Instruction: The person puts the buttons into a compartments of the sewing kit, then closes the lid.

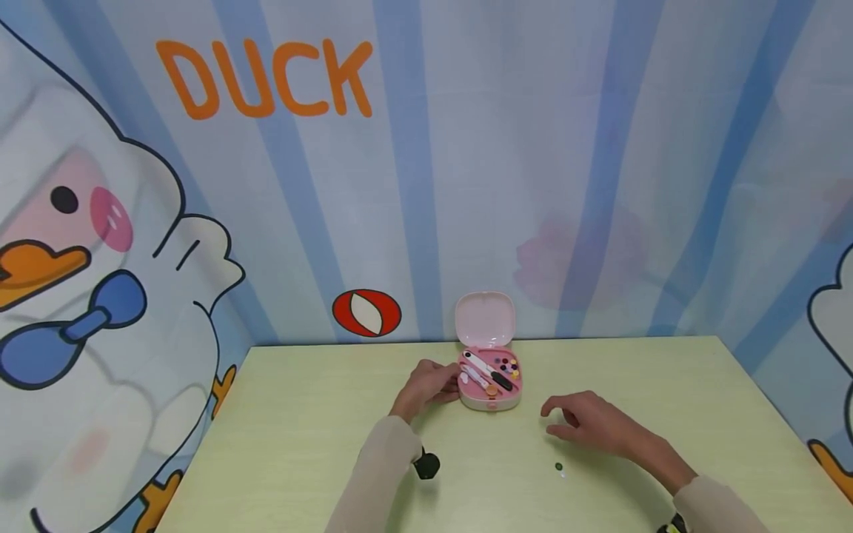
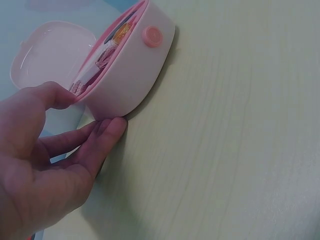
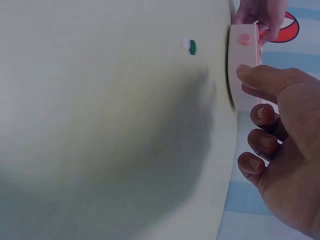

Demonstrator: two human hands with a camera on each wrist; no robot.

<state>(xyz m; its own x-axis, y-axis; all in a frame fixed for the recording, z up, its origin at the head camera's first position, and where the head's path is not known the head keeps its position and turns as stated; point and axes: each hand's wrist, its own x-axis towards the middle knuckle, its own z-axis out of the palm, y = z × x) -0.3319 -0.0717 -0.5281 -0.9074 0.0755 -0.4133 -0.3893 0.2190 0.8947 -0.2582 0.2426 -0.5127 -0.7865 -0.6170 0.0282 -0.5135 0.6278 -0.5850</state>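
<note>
A pink-and-white sewing kit case [image 1: 492, 404] stands on the table with its lid [image 1: 485, 320] raised. Inside lie a tool with white and black parts [image 1: 493, 370] and several small coloured round pieces [image 1: 510, 364]. My left hand [image 1: 429, 389] holds the case at its left side; in the left wrist view the thumb is on the rim and the fingertips [image 2: 117, 125] touch low on the wall. To the right of the case, my right hand [image 1: 593, 420] hovers with loosely curled fingers and nothing in them. Below it lies a small green disc [image 1: 558, 466], perhaps a button.
A tiny whitish piece [image 3: 186, 42] lies beside the green disc. The pale wooden table [image 1: 300, 444] ends at a printed curtain [image 1: 466, 148] just behind the case. A black device [image 1: 427, 466] sits at the left wrist.
</note>
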